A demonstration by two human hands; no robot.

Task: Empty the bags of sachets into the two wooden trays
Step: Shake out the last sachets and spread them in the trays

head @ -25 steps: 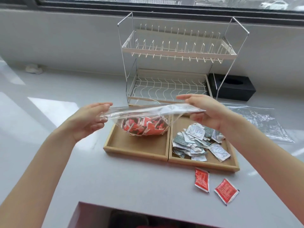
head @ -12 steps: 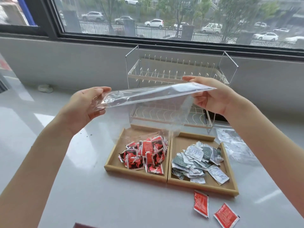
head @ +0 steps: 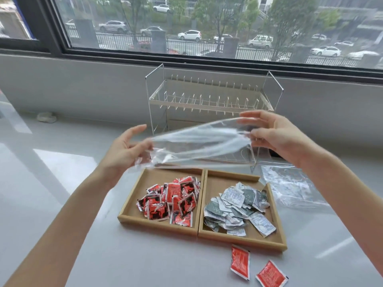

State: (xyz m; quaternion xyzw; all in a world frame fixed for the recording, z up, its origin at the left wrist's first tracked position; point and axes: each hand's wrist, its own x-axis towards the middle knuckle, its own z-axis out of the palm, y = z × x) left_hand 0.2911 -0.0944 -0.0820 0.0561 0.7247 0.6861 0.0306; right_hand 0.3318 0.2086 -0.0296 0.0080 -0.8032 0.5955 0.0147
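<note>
Two loose red sachets (head: 240,262) lay on the grey desk (head: 62,183) nearest the camera, below the right hand's grip. Beyond them sat two wooden trays side by side: the left tray (head: 132,206) held a heap of red sachets (head: 172,201), the right tray (head: 277,230) a pile of grey-and-white sachets (head: 236,210). Above the trays, the clear bag (head: 199,146), emptied since a second earlier when red sachets still filled it, had slackened and crumpled between the hands, no longer pulled taut as half a second before. The left hand (head: 122,154) clamped its near-left end between thumb and fingers; the right hand (head: 275,135) pinched the far-right end. A second empty bag (head: 290,187) lay flat on the desk below the right grip, beside the right tray. A wire dish rack (head: 209,100) stood behind the held bag, under the window (head: 207,27).
</note>
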